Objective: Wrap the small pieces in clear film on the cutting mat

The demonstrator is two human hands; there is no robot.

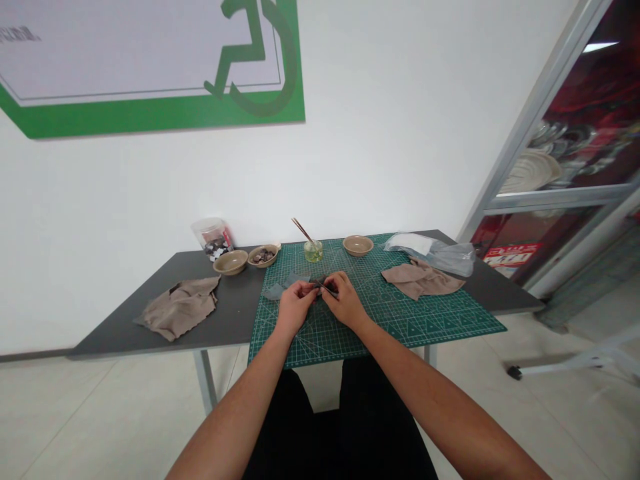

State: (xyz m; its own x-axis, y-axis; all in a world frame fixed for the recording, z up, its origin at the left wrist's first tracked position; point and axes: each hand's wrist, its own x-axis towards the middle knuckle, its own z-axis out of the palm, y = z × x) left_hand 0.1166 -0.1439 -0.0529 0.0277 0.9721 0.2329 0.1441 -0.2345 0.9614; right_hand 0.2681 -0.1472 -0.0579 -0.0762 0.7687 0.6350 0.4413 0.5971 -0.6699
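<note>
At a dark counter (235,327) beside a white wall, a person's left hand (295,303) and right hand (345,300) pinch a small dark piece (324,287) between thumbs and fingertips, above a green cutting mat (415,313). Fingers cover much of the piece, leaving its outline and exact material unclear. Translucent sheeting (273,292) lies partly hidden behind the left hand. Farther back, a glass jar (313,253) holds thin sticks, its yellowish contents hard to make out; to its left sits a bowl of dark fragments (263,265), too small to identify. Crumpled plastic (453,257) at far right blurs whatever it wraps. The frame's edge crops a green-bordered sign (165,120), upper left.
</note>
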